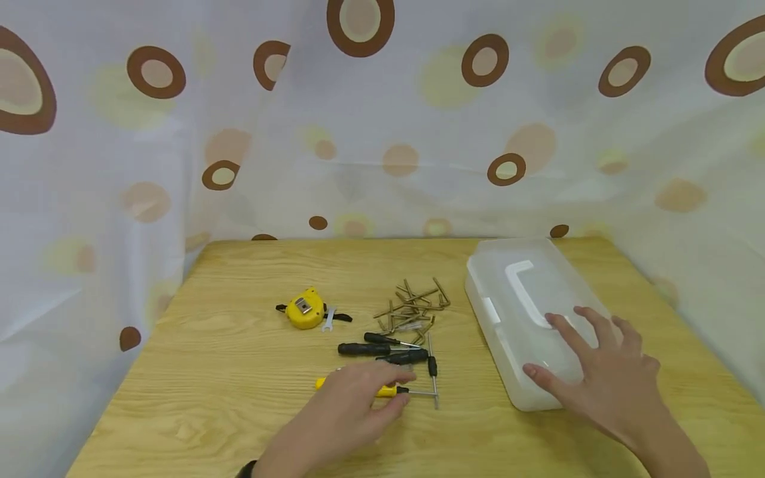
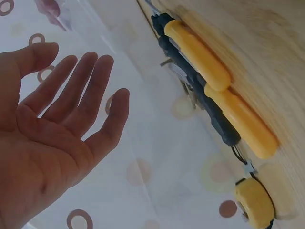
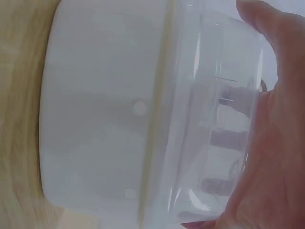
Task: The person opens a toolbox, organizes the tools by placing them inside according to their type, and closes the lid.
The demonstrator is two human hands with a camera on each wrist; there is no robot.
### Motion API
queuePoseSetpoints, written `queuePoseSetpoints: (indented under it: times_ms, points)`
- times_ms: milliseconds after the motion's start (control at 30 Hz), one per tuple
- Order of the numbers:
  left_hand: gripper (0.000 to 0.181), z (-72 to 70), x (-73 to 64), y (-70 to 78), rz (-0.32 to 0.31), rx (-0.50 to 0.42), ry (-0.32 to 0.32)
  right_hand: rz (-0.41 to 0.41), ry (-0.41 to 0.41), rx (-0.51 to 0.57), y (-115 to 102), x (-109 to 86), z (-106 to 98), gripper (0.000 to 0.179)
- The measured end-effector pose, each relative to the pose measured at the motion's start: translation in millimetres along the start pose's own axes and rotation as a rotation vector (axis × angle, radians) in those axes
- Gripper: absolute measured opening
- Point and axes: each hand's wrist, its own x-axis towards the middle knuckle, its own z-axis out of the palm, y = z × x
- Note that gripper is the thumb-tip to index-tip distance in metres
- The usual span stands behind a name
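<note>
My left hand (image 1: 346, 408) is above the near screwdrivers, fingers loosely bent and holding nothing. Partly hidden under it in the head view is a yellow-handled screwdriver (image 1: 387, 392); the left wrist view shows two yellow handles, one upper (image 2: 200, 55) and one lower (image 2: 243, 121). Black-handled screwdrivers (image 1: 361, 349) lie just beyond. My right hand (image 1: 609, 375) rests with spread fingers on the lid of a closed, translucent white plastic box (image 1: 499, 358). One fingertip is at the near end of the box's white carry handle (image 1: 521, 295). The clear lid (image 3: 195, 119) shows in the right wrist view.
Several L-shaped hex keys (image 1: 412, 305) lie piled beyond the screwdrivers. To their left are a yellow tape measure (image 1: 305, 312) with a black strap and a small open-end wrench (image 1: 329, 320). A patterned cloth (image 1: 382, 133) hangs around the wooden table (image 1: 209, 345).
</note>
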Motion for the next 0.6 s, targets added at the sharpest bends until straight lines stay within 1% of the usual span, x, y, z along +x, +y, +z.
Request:
queuePoseSetpoints:
  times_ms: [33, 67, 167, 200, 267, 367, 433, 500, 567, 600]
  points:
    - [0.025, 0.9, 7.1, 2.0, -0.008, -0.070, 0.001, -0.009, 0.011, -0.004, -4, -3.3, 0, 0.083]
    - [0.025, 1.5, 14.6, 4.0, -0.031, -0.148, 0.003, -0.018, 0.020, -0.005, -8, -6.2, 1, 0.084]
    - [0.026, 5.5, 37.1, 7.2, -0.103, -0.372, 0.053, -0.051, 0.049, -0.010, -17, -11.4, 4, 0.090]
    - [0.026, 7.3, 44.7, 7.7, -0.137, -0.440, 0.067, -0.061, 0.056, -0.008, -20, -12.5, 5, 0.091]
    - [0.030, 12.6, 60.4, 7.4, -0.225, -0.572, 0.083, -0.079, 0.070, -0.010, -26, -14.0, 6, 0.094]
    - [0.040, 24.0, 82.1, 7.0, -0.334, -0.738, 0.096, -0.090, 0.079, 0.008, -33, -16.2, 6, 0.095]
    - [0.050, 32.2, 93.7, 7.8, -0.391, -0.840, 0.074, -0.095, 0.085, 0.018, -38, -18.2, 6, 0.095]
    - [0.060, 39.5, 102.2, 9.8, -0.445, -0.936, 0.041, -0.098, 0.098, 0.032, -41, -20.5, 7, 0.096]
    - [0.066, 45.8, 108.2, 10.7, -0.492, -0.998, -0.004, -0.104, 0.114, 0.042, -43, -23.1, 8, 0.096]
    - [0.065, 47.9, 110.2, 10.8, -0.504, -1.026, -0.024, -0.107, 0.120, 0.051, -44, -24.2, 9, 0.096]
